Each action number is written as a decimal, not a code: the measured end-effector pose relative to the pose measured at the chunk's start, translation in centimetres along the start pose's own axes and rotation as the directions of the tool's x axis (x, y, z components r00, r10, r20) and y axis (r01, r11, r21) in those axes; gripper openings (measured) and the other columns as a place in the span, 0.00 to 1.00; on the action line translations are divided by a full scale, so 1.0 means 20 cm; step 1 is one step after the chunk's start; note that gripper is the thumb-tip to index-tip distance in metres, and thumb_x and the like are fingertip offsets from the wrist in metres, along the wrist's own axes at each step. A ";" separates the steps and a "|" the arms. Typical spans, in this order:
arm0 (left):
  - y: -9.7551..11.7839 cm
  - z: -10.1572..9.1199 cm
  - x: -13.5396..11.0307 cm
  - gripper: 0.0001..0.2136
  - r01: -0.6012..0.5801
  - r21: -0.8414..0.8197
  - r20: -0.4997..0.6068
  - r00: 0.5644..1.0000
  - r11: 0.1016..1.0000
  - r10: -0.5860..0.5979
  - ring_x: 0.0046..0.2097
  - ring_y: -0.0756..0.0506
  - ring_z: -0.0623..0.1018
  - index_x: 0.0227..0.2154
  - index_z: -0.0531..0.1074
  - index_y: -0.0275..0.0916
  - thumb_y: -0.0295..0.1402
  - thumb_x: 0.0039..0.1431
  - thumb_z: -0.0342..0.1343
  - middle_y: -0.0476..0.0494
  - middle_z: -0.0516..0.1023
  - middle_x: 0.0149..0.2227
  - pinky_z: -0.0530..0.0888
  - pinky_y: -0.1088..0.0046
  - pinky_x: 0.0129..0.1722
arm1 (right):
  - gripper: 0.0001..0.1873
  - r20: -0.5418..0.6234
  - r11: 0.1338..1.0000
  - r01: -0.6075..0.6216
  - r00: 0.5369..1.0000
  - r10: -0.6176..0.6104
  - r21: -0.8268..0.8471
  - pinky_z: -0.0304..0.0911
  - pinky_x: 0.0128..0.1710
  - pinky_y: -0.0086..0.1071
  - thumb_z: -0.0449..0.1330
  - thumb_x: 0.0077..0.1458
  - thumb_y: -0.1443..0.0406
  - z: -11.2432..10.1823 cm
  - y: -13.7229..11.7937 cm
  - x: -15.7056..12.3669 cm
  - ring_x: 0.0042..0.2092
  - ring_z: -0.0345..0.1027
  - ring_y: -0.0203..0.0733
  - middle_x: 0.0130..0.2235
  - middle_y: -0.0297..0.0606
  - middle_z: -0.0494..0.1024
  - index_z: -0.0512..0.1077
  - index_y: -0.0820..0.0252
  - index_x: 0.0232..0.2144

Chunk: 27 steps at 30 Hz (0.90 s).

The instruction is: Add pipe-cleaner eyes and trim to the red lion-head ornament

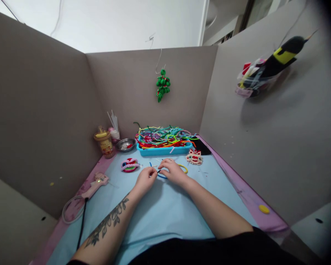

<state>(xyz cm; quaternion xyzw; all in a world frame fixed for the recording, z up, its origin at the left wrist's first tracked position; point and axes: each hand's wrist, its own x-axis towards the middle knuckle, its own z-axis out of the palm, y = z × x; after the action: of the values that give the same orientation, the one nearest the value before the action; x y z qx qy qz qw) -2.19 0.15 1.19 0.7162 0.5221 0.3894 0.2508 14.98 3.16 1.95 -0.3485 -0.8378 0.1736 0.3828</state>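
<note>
My left hand (147,179) is closed in a pinch over the middle of the light blue cloth. Close beside it, my right hand (173,171) has its fingers bent and its fingertips drawn together. A short dark pipe cleaner (158,171) shows between the two sets of fingertips, its ends hidden. Under the right hand a blue pipe cleaner (162,177) curves on the cloth, and a yellow pipe cleaner (185,168) loops out beyond it. To the left lies a round pink, red and green pipe-cleaner piece (130,165); a cream and red one (194,157) lies to the right.
A blue tray (165,151) heaped with colourful pipe cleaners stands at the back. A metal bowl (126,144) and a drink cup (105,144) are left of it. A pink glue gun (95,186) with its cord lies left. Grey panels (149,110) enclose three sides.
</note>
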 end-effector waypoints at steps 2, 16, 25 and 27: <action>0.00 0.00 0.00 0.08 -0.035 0.065 0.003 0.999 0.997 0.035 0.30 0.48 0.68 0.21 0.67 0.37 0.32 0.51 0.48 0.49 0.69 0.24 0.63 0.74 0.32 | 0.06 0.022 1.000 0.011 1.000 -0.011 -0.012 0.56 0.46 0.37 0.60 0.50 0.72 0.01 0.01 0.00 0.43 0.62 0.43 0.36 0.38 0.72 0.75 0.58 0.29; 0.08 0.05 -0.02 0.08 0.037 -0.134 -0.129 0.990 0.990 -0.055 0.29 0.49 0.68 0.22 0.67 0.37 0.35 0.51 0.49 0.49 0.70 0.24 0.63 0.74 0.30 | 0.10 0.042 0.421 -0.352 0.805 0.591 0.836 0.49 0.25 0.28 0.61 0.39 0.62 0.20 -0.04 0.00 0.23 0.52 0.32 0.20 0.27 0.61 0.63 0.59 0.18; 0.06 0.08 -0.02 0.09 0.078 -0.338 -0.207 0.966 0.938 -0.155 0.28 0.49 0.66 0.20 0.68 0.37 0.37 0.47 0.55 0.50 0.69 0.22 0.63 0.74 0.31 | 0.14 0.131 0.284 -0.384 0.765 0.630 0.879 0.51 0.26 0.27 0.67 0.35 0.58 0.20 -0.06 0.00 0.26 0.59 0.33 0.23 0.30 0.69 0.69 0.61 0.21; 0.03 0.07 -0.01 0.09 0.127 -0.464 -0.173 0.957 0.876 -0.231 0.27 0.50 0.66 0.21 0.70 0.36 0.37 0.45 0.57 0.50 0.69 0.22 0.62 0.75 0.29 | 0.15 0.116 0.348 -0.406 0.775 0.622 0.845 0.54 0.29 0.28 0.66 0.38 0.57 0.17 -0.05 0.00 0.31 0.63 0.36 0.29 0.34 0.74 0.73 0.61 0.28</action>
<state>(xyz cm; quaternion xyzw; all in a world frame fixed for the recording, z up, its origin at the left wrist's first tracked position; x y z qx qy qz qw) -0.68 -0.18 0.78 0.5389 0.5073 0.5521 0.3839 11.85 2.32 0.30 -0.3857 -0.4453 0.6210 0.5170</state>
